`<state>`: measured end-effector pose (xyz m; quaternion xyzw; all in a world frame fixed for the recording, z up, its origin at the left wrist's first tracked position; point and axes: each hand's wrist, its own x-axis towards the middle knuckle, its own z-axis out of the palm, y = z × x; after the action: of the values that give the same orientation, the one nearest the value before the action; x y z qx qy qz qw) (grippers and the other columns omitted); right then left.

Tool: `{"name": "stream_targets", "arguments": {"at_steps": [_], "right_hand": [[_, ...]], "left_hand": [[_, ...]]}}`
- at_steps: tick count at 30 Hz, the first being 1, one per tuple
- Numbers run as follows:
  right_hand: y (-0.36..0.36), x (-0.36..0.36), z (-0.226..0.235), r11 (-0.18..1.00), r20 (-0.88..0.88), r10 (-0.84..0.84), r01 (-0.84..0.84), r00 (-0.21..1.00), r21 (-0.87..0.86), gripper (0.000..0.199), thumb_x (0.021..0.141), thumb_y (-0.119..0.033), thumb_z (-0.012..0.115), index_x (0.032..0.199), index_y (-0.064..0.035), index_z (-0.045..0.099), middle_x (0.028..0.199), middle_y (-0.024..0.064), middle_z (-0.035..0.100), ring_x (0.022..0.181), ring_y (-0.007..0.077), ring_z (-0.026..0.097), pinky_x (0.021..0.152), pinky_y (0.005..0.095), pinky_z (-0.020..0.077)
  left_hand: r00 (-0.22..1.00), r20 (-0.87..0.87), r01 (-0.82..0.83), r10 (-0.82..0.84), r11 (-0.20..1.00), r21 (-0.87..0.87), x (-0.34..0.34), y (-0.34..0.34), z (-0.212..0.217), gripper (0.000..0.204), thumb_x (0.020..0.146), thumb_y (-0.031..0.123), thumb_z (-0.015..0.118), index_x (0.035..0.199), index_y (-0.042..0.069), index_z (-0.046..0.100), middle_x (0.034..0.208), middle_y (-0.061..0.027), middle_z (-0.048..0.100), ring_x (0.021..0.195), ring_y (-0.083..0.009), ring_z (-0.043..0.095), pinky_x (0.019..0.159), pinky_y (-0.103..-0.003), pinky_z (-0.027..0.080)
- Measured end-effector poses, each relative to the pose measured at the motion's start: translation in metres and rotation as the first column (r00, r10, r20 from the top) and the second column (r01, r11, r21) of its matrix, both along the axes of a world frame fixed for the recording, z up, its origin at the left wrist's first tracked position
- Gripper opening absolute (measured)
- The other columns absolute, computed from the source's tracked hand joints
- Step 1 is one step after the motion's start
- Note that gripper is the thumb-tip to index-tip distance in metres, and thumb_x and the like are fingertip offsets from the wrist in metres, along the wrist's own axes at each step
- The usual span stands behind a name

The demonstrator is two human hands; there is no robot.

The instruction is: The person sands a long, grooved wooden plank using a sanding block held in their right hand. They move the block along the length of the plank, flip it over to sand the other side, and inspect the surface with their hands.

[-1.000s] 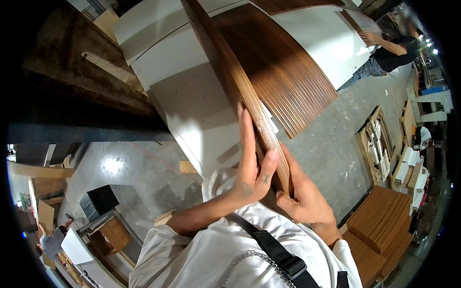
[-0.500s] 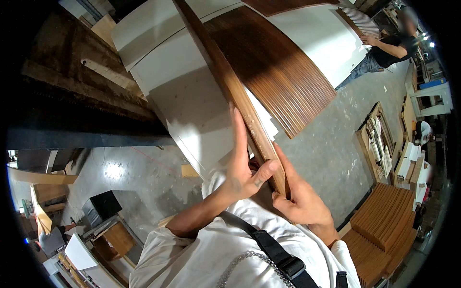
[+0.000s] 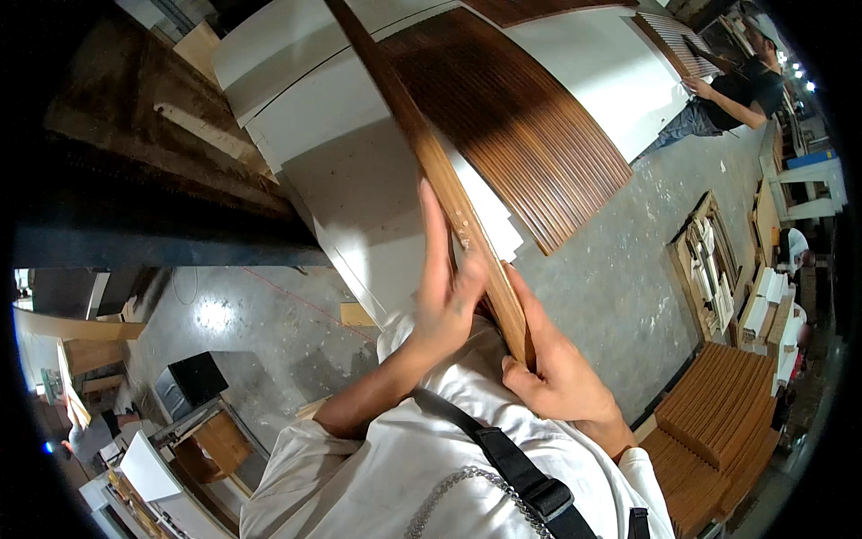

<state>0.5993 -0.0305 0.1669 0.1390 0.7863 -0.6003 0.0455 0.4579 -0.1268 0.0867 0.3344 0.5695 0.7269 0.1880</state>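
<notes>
- You held a long brown wood strip (image 3: pixel 431 171) on its thin edge, and it ran from close to your chest up and away from you.
- Your left hand (image 3: pixel 446 292) lay flat on the left face of the strip. Its fingers (image 3: pixel 434 229) were straight and close together and pointed up along the wood.
- That left grip was spread flat and pressed on the wood. It was not curled around it.
- Your right hand (image 3: pixel 561 373) held the near end of the strip from the right side. Its fingers were wrapped on the wood and the thumb pressed near the edge, so that grip was pinching the strip.
- The strip stood over a big white panel (image 3: pixel 359 193) that lay under it.
- A wide dark brown ribbed panel (image 3: pixel 516 126) lay on the white panel, just to the right of the strip.
- Grey concrete floor (image 3: pixel 620 287) showed to the right.
- A stack of ribbed brown boards (image 3: pixel 718 413) sat low on the right, well apart from your hands.
- A wooden crate (image 3: pixel 705 265) with pale pieces in it stood on the floor near that stack.
- Another person in a dark shirt (image 3: pixel 741 90) bent over the far right end of the white panels.
</notes>
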Motion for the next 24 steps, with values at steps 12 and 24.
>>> {"name": "stream_targets", "arguments": {"at_steps": [12, 24], "right_hand": [[0.0, 0.001, -0.005, 0.993, -0.054, 0.047, -0.041, 0.997, 0.11, 0.092, 0.078, 0.002, 0.055, 0.155, 0.0098, 0.005, 0.153, 0.0364, 0.03, 0.138, 0.0439, 0.044, 0.112, 0.0398, 0.0367], [-0.004, 0.006, -0.002, 0.999, -0.002, 0.014, -0.014, 1.0, 0.034, 0.087, 0.079, 0.002, 0.055, 0.153, 0.0139, 0.01, 0.156, 0.0376, 0.022, 0.151, 0.0436, 0.019, 0.122, 0.0401, 0.0214]], "left_hand": [[0.968, 0.047, -0.24, 0.246, 0.964, -0.111, 0.013, 0.014, 0.001, 0.071, 0.108, 0.035, 0.041, 0.157, -0.007, 0.012, 0.16, -0.0197, 0.027, 0.142, -0.0248, 0.033, 0.113, -0.033, 0.03], [0.999, -0.003, -0.039, 0.039, 0.998, -0.047, 0.001, -0.006, 0.015, 0.096, 0.098, 0.042, 0.06, 0.157, -0.006, 0.003, 0.162, -0.0246, 0.018, 0.151, -0.0345, 0.022, 0.122, -0.042, 0.02]]}}
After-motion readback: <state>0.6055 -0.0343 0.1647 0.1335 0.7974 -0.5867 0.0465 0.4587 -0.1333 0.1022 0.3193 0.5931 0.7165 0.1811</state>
